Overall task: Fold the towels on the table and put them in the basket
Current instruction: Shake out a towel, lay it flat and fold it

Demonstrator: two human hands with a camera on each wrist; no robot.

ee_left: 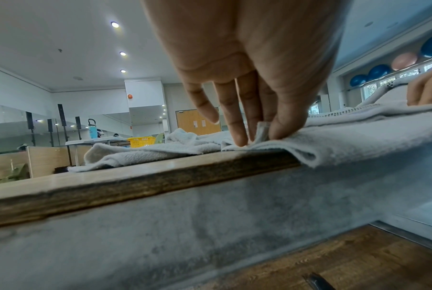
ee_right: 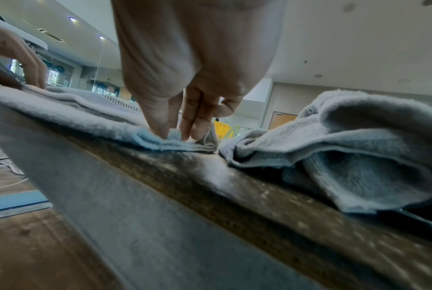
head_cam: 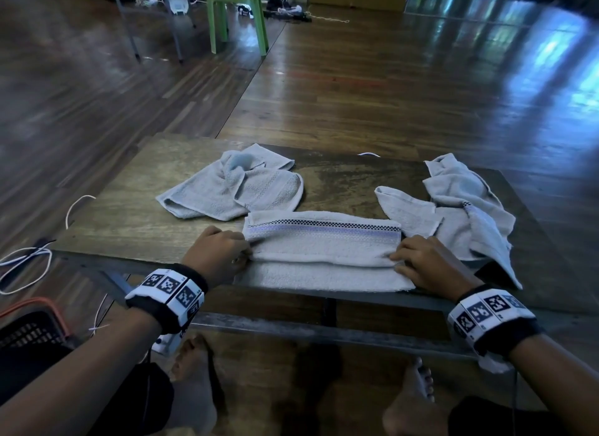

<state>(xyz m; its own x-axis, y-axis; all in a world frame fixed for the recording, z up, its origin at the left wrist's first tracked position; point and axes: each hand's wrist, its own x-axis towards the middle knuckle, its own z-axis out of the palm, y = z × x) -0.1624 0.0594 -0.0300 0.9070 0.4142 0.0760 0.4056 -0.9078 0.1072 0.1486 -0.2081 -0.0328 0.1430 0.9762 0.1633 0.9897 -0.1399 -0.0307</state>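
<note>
I see the towel [head_cam: 324,250] lying along the table's [head_cam: 129,215] six o'clock edge, my left hand [head_cam: 217,254] at its nine o'clock end, my right hand [head_cam: 428,263] at three. A crumpled towel [head_cam: 233,189] lies at eleven, another [head_cam: 460,208] at two. A basket [head_cam: 29,325] sits on the floor at eight.

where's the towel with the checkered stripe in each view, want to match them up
Head: the checkered-stripe towel lies at the table's near edge, bottom centre, between both hands.
Left wrist: it runs from centre to the right edge, the left hand pinching its end.
Right wrist: it fills the left side, the right hand pinching its corner.
Shared landmark: the table's wooden near edge.
</note>
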